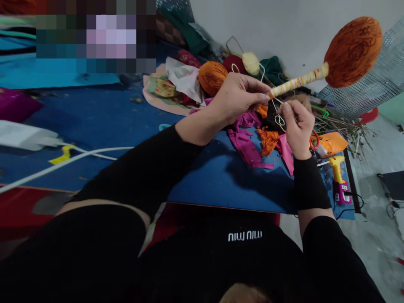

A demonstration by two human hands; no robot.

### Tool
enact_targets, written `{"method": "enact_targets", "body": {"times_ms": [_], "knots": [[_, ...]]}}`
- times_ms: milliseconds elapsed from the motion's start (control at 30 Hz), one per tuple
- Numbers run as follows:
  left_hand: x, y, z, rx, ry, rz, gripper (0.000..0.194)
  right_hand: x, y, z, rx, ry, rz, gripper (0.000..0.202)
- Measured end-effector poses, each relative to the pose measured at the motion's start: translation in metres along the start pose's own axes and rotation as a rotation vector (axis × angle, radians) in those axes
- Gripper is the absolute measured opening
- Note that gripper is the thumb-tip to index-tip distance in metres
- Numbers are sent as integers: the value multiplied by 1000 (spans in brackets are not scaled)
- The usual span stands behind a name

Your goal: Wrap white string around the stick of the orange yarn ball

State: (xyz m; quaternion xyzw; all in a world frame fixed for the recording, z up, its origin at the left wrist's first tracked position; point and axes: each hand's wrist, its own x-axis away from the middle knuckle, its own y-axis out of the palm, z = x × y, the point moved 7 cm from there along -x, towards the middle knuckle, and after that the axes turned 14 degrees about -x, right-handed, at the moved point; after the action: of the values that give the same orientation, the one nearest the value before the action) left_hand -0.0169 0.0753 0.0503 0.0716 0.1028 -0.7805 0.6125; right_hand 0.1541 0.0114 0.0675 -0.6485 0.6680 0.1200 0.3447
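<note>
A maraca-like object with an orange, dark-patterned oval head and a handle wrapped in pale yellow and white yarn tilts up to the right. My left hand pinches the lower end of this handle between thumb and fingers. Close by on the right, my right hand has its fingers curled in a pinch on a thin pale cord that runs to the handle's end. A loose loop of the cord hangs between the hands.
On the blue table lie magenta cloth strips, orange scraps, a second orange ball and a pale yarn ball. A yellow glue gun and purple power strip are at right. A white cable crosses the left.
</note>
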Motion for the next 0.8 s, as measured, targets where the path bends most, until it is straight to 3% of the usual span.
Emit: {"method": "enact_targets", "body": {"times_ms": [67, 167, 367, 600, 800], "knots": [[-2, 3, -6, -4, 12, -6, 15, 3, 1, -4, -53, -82, 61, 49], [-5, 8, -11, -37, 63, -19, 7, 7, 11, -1, -196, -158, 39, 53], [-5, 7, -11, -307, 182, 64, 16, 15, 21, 8, -111, -35, -75, 55], [-5, 11, -12, -428, 247, 58, 17, 17, 25, -20, 58, -147, -77, 58], [-7, 8, -12, -491, 230, 68, 13, 9, 16, -41, 22, -170, -82, 46]]}}
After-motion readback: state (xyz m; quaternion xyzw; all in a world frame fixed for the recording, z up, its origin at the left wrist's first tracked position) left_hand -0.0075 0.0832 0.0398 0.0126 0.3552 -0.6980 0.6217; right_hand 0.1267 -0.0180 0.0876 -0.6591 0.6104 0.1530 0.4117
